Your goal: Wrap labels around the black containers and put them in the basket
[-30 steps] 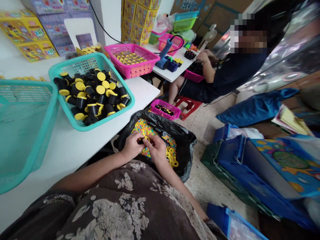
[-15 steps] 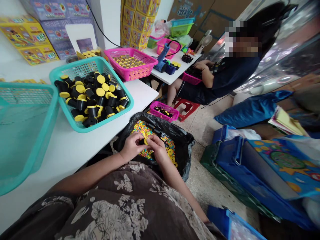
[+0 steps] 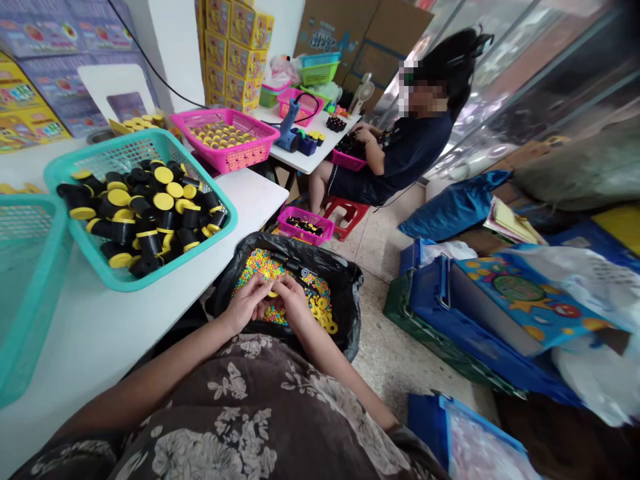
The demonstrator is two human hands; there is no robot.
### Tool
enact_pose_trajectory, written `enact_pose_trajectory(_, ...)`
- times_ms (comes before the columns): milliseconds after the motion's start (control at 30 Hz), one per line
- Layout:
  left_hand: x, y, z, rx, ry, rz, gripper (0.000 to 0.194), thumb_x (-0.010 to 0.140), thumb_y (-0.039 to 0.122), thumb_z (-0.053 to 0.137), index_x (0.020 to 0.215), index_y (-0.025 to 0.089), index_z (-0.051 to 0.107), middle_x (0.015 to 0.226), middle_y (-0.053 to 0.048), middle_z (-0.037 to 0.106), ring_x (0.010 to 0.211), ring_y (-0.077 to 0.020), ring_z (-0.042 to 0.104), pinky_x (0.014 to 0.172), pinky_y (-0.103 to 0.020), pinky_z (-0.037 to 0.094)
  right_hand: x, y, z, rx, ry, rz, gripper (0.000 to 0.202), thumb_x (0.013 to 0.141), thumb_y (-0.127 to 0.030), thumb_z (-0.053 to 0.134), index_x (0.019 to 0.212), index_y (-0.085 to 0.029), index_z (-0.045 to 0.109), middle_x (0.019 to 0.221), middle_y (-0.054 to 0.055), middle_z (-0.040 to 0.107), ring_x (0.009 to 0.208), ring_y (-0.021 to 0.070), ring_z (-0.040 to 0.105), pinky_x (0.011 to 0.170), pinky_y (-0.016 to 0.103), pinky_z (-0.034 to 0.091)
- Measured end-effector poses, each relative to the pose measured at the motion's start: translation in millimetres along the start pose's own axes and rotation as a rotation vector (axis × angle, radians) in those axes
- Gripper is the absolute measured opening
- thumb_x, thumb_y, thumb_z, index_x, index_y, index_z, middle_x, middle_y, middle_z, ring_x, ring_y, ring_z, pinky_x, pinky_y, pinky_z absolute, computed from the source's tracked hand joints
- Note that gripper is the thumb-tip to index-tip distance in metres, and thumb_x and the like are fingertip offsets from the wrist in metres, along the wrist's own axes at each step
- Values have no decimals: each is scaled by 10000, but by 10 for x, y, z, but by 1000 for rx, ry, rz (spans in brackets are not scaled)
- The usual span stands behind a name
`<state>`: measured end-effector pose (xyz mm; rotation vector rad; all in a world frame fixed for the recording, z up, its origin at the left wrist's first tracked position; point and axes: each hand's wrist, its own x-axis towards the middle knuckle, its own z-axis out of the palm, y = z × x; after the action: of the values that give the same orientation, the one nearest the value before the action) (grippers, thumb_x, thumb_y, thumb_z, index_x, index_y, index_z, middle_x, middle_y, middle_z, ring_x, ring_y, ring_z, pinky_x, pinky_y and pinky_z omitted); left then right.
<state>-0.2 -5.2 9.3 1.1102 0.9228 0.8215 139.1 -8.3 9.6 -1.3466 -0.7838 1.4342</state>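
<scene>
From the head camera, the small yellow piece (image 3: pixel 273 293) shows as a bright, smooth-looking sliver with a rounded edge; fingers cover the rest. Which way it points, and how its long axis runs, cannot be told behind them. It sits above the near side of the black-lined tub (image 3: pixel 349 291), pinched between the left hand (image 3: pixel 251 300) and right hand (image 3: pixel 291 297), the 2 sets of fingertips close together. Inside that tub lie multicoloured beads (image 3: pixel 249 265), yellow rings (image 3: pixel 327 319) toward its right and black parts toward its far side. Left of the tub is a white bench (image 3: pixel 165 320) bearing a teal basket (image 3: pixel 131 287) heaped with yellow-capped black cylinders (image 3: pixel 149 244), and a magenta basket (image 3: pixel 245 158). Just beyond the tub is a small pink basket (image 3: pixel 326 235); farther past it, 1 co-worker (image 3: pixel 407 153) sits on a red stool (image 3: pixel 349 217). Right of the tub, blue crates (image 3: pixel 424 293) stand on the pale speckled floor (image 3: pixel 377 333).
</scene>
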Motion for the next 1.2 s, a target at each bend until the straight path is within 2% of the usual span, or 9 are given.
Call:
enact_pose_trajectory(133,-25,51,17,22,17,-27,427,839,629,575,826,212,489,544,72,472,403,-78,427,374,-194,260,11,-41,-15,13,-130,189,357,625,-486,706,736,-216,501,526,-45,579,375,110,502,334,201,228)
enact_pose_trajectory(300,-39,80,13,41,44,2,438,831,636,581,817,207,495,554,70,449,421,-77,398,400,-215,266,11,-55,-30,-53,-153,196,323,679,-498,641,734,-193,553,515,-25,593,342,102,485,332,208,205)
enact_pose_trajectory(467,-15,26,-13,49,53,7,449,824,652,579,827,206,521,534,63,436,434,-94,402,405,-218,258,19,-43,21,85,-216,261,325,641,-492,653,693,-183,567,471,-26,558,346,95,437,341,211,192)
enact_pose_trajectory(600,-12,-5,-16,-11,76,-19,426,823,628,606,836,206,547,542,45,459,439,-102,412,405,-223,244,15,-9,108,141,-161,202,318,632,-487,655,629,-189,543,434,-28,526,337,85,387,338,218,166)
enact_pose_trajectory(767,-37,27,24,-157,158,-9,438,751,597,710,789,204,519,567,63,424,439,-75,363,401,-212,210,27,56,214,169,-85,100,348,629,-507,689,617,-208,512,414,-47,512,315,88,383,334,229,215)
enact_pose_trajectory(900,-19,18,22,-88,189,17,430,797,604,658,821,197,522,565,66,459,445,-72,388,413,-196,263,34,57,217,115,-105,53,408,679,-591,684,691,-218,518,433,-56,527,323,102,430,334,221,263)
enact_pose_trajectory(1033,19,-26,-7,-31,219,39,445,821,636,610,816,206,496,540,66,469,445,-88,432,411,-192,304,-1,18,150,-55,-140,20,490,747,-704,599,755,-219,534,457,-56,535,337,102,449,336,212,271)
enact_pose_trajectory(1100,27,-34,-12,-28,207,23,454,832,655,580,828,211,484,537,67,474,435,-94,446,401,-192,305,-21,-8,125,-97,-130,21,494,733,-698,627,738,-213,533,482,-52,548,336,91,441,332,210,250)
enact_pose_trajectory(1200,21,-19,0,-65,121,-15,471,822,672,577,883,212,494,570,55,520,436,-108,487,388,-197,301,-28,-46,114,-57,-131,31,479,734,-675,634,691,-210,528,459,-48,541,329,88,426,332,213,226)
